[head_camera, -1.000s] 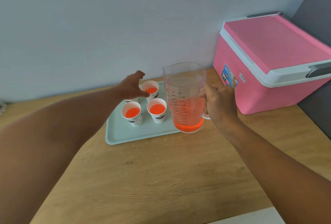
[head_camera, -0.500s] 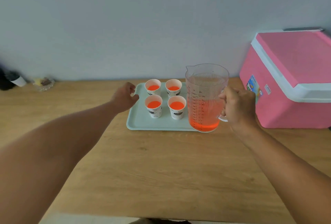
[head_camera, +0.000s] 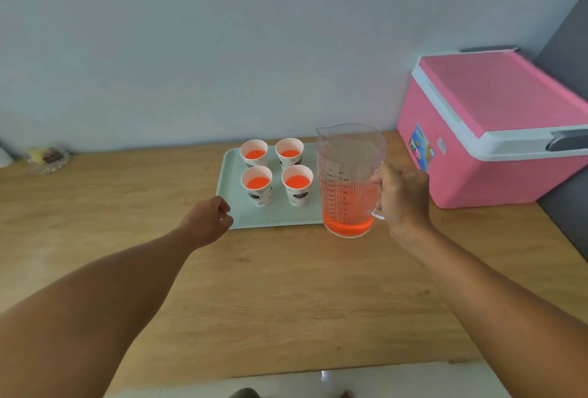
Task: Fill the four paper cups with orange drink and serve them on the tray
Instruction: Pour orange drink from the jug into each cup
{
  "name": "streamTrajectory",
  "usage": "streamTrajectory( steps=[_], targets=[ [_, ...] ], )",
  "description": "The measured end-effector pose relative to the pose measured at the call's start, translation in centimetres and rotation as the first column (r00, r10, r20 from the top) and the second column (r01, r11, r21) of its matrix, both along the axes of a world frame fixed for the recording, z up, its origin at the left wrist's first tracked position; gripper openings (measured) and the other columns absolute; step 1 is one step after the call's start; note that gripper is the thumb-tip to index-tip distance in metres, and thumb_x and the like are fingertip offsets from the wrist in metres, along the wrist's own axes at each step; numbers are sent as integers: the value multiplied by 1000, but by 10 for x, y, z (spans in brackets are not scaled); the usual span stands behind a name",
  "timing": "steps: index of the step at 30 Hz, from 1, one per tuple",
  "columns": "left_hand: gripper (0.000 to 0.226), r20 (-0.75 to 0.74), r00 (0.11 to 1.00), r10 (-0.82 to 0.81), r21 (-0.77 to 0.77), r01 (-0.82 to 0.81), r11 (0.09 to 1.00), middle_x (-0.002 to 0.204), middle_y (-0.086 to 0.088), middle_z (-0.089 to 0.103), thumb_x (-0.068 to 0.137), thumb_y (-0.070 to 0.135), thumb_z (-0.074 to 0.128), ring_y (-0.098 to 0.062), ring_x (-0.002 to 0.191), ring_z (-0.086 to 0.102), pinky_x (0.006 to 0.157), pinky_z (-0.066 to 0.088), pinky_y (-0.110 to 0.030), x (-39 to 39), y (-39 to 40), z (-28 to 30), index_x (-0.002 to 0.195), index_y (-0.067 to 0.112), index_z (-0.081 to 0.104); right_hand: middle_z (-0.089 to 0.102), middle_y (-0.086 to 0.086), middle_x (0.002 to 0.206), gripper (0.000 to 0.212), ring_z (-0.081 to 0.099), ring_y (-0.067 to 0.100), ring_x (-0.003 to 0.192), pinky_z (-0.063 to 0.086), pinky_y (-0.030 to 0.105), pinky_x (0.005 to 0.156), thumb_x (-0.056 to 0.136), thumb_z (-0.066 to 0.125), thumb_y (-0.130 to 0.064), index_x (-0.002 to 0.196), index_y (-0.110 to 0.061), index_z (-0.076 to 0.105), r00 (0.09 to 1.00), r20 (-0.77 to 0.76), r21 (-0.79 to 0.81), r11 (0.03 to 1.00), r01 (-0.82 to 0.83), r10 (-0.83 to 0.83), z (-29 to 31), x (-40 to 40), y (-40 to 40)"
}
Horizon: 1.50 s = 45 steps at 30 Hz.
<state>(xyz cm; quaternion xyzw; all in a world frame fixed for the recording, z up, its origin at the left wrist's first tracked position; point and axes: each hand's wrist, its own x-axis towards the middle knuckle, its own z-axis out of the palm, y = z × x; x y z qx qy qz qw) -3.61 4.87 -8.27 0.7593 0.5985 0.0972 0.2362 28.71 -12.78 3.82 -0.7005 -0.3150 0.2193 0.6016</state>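
Several white paper cups holding orange drink stand in a square on a pale green tray (head_camera: 229, 174): back left (head_camera: 254, 153), back right (head_camera: 289, 152), front left (head_camera: 257, 185), front right (head_camera: 297, 185). A clear ribbed pitcher (head_camera: 348, 181) with a little orange drink at the bottom stands upright at the tray's right end. My right hand (head_camera: 402, 197) grips its handle. My left hand (head_camera: 208, 222) is at the tray's near left corner with fingers curled; whether it touches the tray is unclear.
A pink cooler box (head_camera: 496, 130) with a white rim sits at the right against the wall. A small glass dish (head_camera: 47, 157) lies at the far left of the wooden table (head_camera: 286, 295). A grey wall stands behind.
My left hand has drawn back from the cups to the tray's near left corner. The pitcher stays upright in my right hand at the tray's right end. My view has shifted.
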Motion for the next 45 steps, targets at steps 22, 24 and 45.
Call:
streamTrajectory(
  steps=[22, 24, 45],
  targets=[
    [11, 167, 720, -674, -30, 687, 726, 81, 11, 70, 83, 20, 74, -3, 76, 66, 69, 46, -20, 169, -92, 15, 85, 29, 68, 53, -2, 55, 43, 48, 5, 49, 44, 34, 56, 94, 60, -26, 60, -1, 63, 857, 36, 5, 857, 515, -515, 6, 3, -151],
    [10, 202, 707, -677, -25, 695, 719, 79, 12, 69, 84, 22, 75, -2, 75, 65, 66, 45, -20, 197, -107, 22, 86, 29, 68, 46, -15, 46, 46, 46, 3, 46, 44, 32, 54, 100, 59, -20, 54, -10, 57, 837, 43, -12, 837, 547, -546, 3, 13, -168],
    [13, 231, 659, -716, -72, 746, 663, 88, 6, 69, 83, 21, 67, -15, 80, 66, 70, 54, -26, 392, -161, 29, 87, 33, 66, 45, -18, 39, 45, 49, -2, 41, 35, 11, 40, 100, 58, -9, 55, -15, 54, 738, -83, -31, 742, 670, -670, -48, 166, -200]
  ],
)
